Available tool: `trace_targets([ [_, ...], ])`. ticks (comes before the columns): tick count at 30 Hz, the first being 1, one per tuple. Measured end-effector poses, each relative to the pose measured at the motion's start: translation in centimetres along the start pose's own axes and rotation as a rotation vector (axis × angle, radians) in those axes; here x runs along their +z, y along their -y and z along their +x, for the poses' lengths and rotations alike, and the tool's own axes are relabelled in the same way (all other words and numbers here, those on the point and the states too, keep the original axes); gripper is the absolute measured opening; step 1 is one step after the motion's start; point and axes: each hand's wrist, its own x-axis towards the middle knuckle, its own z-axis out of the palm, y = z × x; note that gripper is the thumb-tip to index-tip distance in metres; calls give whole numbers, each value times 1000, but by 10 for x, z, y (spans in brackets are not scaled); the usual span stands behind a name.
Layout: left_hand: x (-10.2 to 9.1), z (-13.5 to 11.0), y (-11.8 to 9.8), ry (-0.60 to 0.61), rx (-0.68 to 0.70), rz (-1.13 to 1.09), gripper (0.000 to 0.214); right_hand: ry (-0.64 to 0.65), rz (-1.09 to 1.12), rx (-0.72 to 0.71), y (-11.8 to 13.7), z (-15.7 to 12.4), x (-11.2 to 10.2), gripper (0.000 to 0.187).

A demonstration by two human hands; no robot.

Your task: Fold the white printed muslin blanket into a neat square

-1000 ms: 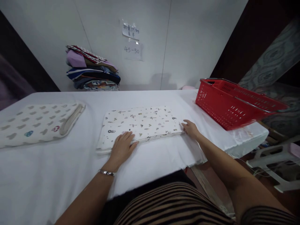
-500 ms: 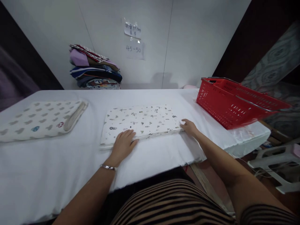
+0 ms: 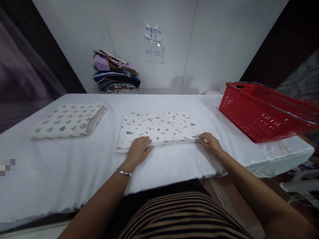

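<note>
The folded cloth (image 3: pixel 159 127) lies flat just beyond both hands. The left hand (image 3: pixel 138 151) rests unclenched, its fingers over the cloth's near edge, toward the left end. The right hand (image 3: pixel 209 143) has its fingers bent at the near right corner; whether they pinch it, I cannot tell. White fabric covers the table (image 3: pixel 171 166). A second folded cloth (image 3: pixel 67 121) lies left, a red basket (image 3: pixel 269 116) stands right, and a fabric pile (image 3: pixel 116 74) sits far left against the pale wall (image 3: pixel 219 39), near taped papers (image 3: pixel 154 52).

Head-worn view, facing forward and down, table (image 3: pixel 174 162) near, wall (image 3: pixel 219 39) beyond
</note>
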Motion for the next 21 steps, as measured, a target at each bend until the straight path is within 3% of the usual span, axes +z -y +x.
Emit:
trace_targets([
  [5,-9,1,-5,23,-27,-27,19,62,-124,-231,1,6,11,24],
  [11,-10,5,-15,40,-5,-21,16,100,-141,-300,12,20,18,25],
  [16,-4,22,-34,116,83,-7,18,131,-80,-336,31,28,33,25],
  [21,2,40,-54,179,120,-18,15,157,-51,-341,24,26,34,27],
])
